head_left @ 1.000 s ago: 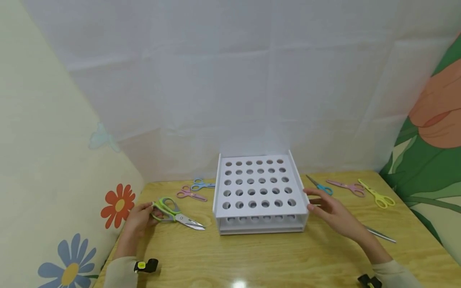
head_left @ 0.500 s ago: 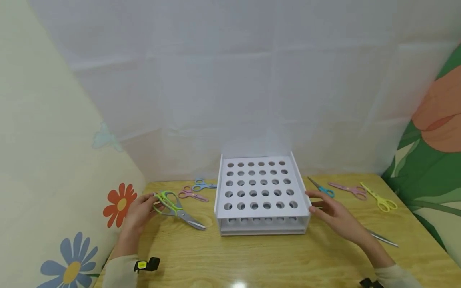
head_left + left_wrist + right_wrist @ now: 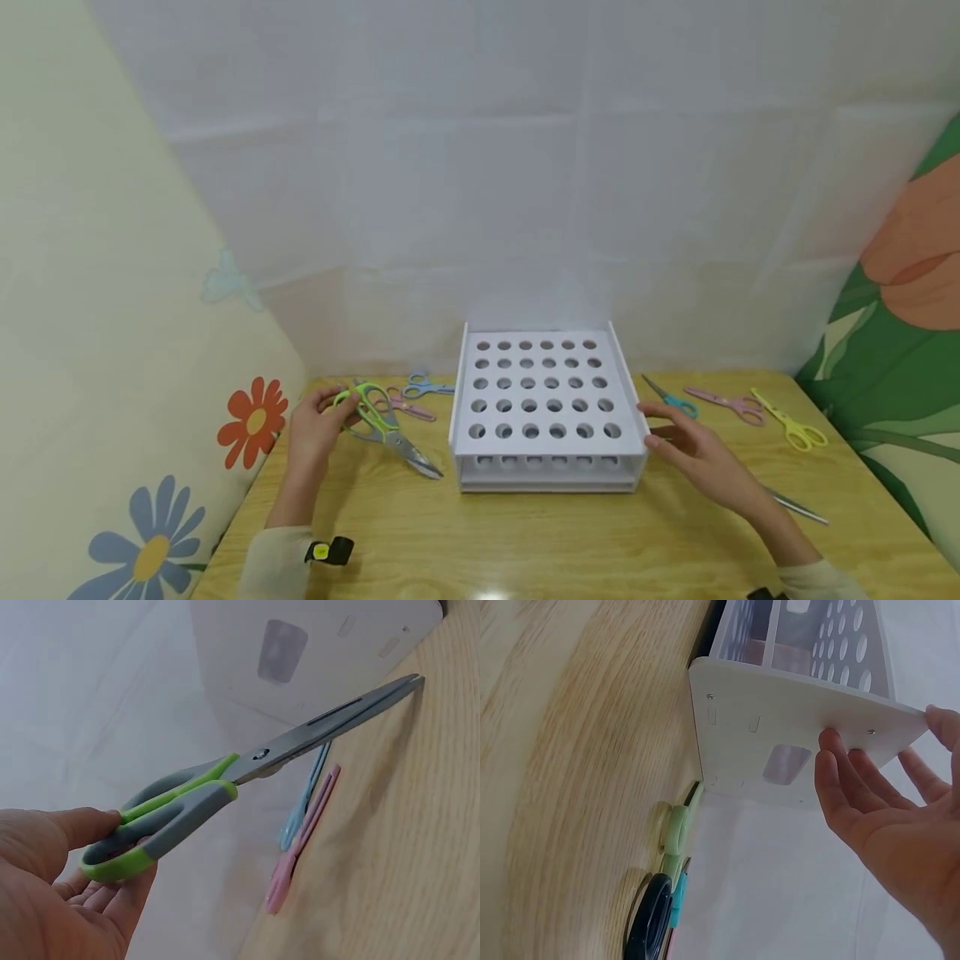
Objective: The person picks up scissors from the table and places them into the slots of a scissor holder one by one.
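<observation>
Pinching green-grey scissors, touching white rack

Toward the left edge of the tabletop, our L hand is pinching the handles, prob. aiming blades away. Our R hand is resting loosely spread fingers on the rack, prob. steadying it near mid back edge.

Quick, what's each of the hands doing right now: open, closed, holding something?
Left hand: closed, holding the green-and-gray scissors.
Right hand: open, touching the side of the white rack.
</observation>
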`<state>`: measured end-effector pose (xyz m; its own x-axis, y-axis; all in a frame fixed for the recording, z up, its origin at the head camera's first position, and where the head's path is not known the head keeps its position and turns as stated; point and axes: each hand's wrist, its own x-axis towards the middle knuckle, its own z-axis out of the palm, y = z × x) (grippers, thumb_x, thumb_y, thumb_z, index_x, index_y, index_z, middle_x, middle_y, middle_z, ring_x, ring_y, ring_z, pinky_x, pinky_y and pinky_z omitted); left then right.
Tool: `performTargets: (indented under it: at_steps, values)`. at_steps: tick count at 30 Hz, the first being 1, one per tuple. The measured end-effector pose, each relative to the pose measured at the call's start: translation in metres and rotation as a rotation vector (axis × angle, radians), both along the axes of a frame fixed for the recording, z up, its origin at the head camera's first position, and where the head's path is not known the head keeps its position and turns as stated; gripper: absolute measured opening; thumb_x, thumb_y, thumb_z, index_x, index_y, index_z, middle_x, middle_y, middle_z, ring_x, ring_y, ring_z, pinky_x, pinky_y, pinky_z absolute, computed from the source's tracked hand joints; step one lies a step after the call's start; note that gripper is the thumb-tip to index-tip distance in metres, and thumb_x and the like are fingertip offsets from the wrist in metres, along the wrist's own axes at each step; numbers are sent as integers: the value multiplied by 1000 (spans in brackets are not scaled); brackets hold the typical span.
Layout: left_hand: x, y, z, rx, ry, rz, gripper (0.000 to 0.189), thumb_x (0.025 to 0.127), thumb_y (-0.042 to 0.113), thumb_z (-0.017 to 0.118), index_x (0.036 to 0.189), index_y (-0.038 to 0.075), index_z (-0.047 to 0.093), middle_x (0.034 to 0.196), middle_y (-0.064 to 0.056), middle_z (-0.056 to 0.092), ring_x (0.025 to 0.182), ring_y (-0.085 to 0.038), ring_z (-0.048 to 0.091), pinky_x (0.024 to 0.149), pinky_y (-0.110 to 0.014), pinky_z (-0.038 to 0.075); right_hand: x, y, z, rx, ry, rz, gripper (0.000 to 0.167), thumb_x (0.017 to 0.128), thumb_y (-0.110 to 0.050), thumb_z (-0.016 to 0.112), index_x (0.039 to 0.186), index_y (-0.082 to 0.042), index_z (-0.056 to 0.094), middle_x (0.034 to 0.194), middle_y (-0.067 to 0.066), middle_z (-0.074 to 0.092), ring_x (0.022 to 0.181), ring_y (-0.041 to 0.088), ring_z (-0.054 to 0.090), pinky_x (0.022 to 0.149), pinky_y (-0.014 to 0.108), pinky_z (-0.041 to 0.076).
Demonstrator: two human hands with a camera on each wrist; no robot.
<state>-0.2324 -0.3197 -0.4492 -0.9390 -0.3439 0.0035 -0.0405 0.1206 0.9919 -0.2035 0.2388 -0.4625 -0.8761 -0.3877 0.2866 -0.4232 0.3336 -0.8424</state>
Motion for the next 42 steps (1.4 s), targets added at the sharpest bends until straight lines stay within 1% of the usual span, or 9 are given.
performTargets:
  at_steps: [4,9,15,20,25,31,33,38,42]
  values:
    - [6,4,6,-44,3,2,54,96,27,74,137,-2,53,132,-18,56,86,-14,71,80,-27,58,0,-1,-3,6,8,-17,43,105,-15,60,147,-11,51,143,15,54,112,28,65,85,34,57]
    - [10,11,16,-93,42,-21,56,95,27,76,136,-3,54,132,-19,56,88,-17,72,81,-30,58,0,-1,-3,12,22,-67,42,104,-17,62,145,-14,54,139,13,58,110,28,66,83,33,57]
    - [13,22,26,-146,97,-40,47,96,20,74,130,-7,54,127,-24,61,85,-18,73,76,-28,59,2,-1,-2,12,19,-96,42,103,-18,63,145,-14,55,140,13,57,112,25,65,83,32,57]
    - [14,30,30,-132,155,-48,38,96,13,73,125,-6,56,123,-22,65,85,-20,74,76,-30,59,1,-2,-1,6,8,-92,43,103,-19,63,145,-12,55,140,13,58,112,25,65,84,32,57]
    - [16,34,33,-118,209,-39,37,95,12,75,123,-5,58,121,-20,67,86,-20,74,78,-33,59,0,-2,-2,0,9,-92,43,103,-18,64,145,-12,55,140,13,58,112,23,65,84,32,57]
    - [20,36,39,-130,194,-34,41,94,19,76,126,-2,60,122,-17,69,90,-18,74,81,-27,58,-1,-3,-1,-11,11,-88,43,103,-18,64,144,-12,55,139,14,58,112,30,65,84,32,57]
    - [21,36,41,-132,192,-40,42,94,20,76,127,-2,60,122,-16,69,91,-19,74,81,-26,57,-2,-4,0,-3,11,-93,43,103,-19,64,144,-12,55,137,14,59,111,29,65,84,32,57]
    - [25,37,46,-212,190,-19,43,93,27,78,126,3,65,119,-10,72,96,-16,72,82,-20,54,0,-5,0,8,-5,-101,43,104,-22,63,144,-12,55,138,15,59,110,26,65,83,32,57]
    - [31,40,52,-275,212,9,41,91,31,79,123,7,69,114,-5,74,101,-12,69,82,-19,52,2,-5,-1,-13,-5,-87,43,104,-19,63,144,-11,55,140,15,57,111,27,65,84,32,57]
